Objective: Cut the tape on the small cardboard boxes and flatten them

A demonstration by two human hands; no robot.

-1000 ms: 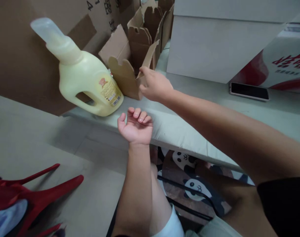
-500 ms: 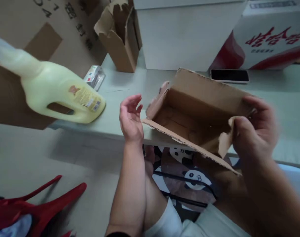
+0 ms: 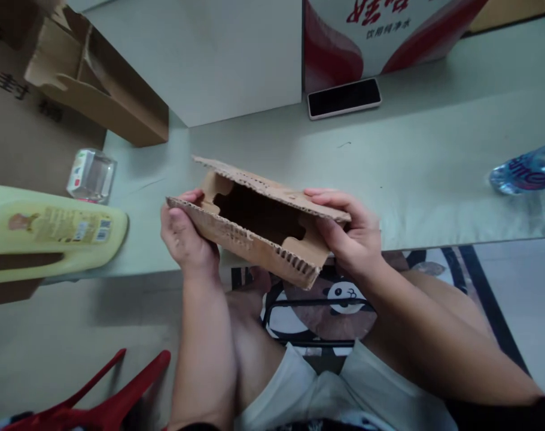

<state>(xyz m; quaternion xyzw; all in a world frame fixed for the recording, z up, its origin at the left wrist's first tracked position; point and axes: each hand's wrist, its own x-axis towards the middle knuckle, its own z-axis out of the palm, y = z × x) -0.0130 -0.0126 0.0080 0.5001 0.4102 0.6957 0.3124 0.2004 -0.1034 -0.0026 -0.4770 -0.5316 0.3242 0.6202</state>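
A small brown cardboard box [image 3: 254, 239], unfolded and open on top, hangs above the front edge of the pale table [image 3: 425, 179]. My left hand [image 3: 185, 236] grips its left end, thumb on the near flap. My right hand [image 3: 348, 236] grips its right end, fingers over the top edge. The box's inside looks dark and I see nothing in it.
A yellow jug [image 3: 48, 230] lies at the left edge beside a small clear packet [image 3: 90, 175]. Another cardboard box [image 3: 97, 90] stands at the back left, next to a big white box [image 3: 200, 54]. A phone [image 3: 344, 97] and a water bottle [image 3: 526, 173] lie on the table.
My left hand, open beside the box half a second ago, has closed on its left end. The box has come nearer to me and flattened somewhat, and my view has swung right.
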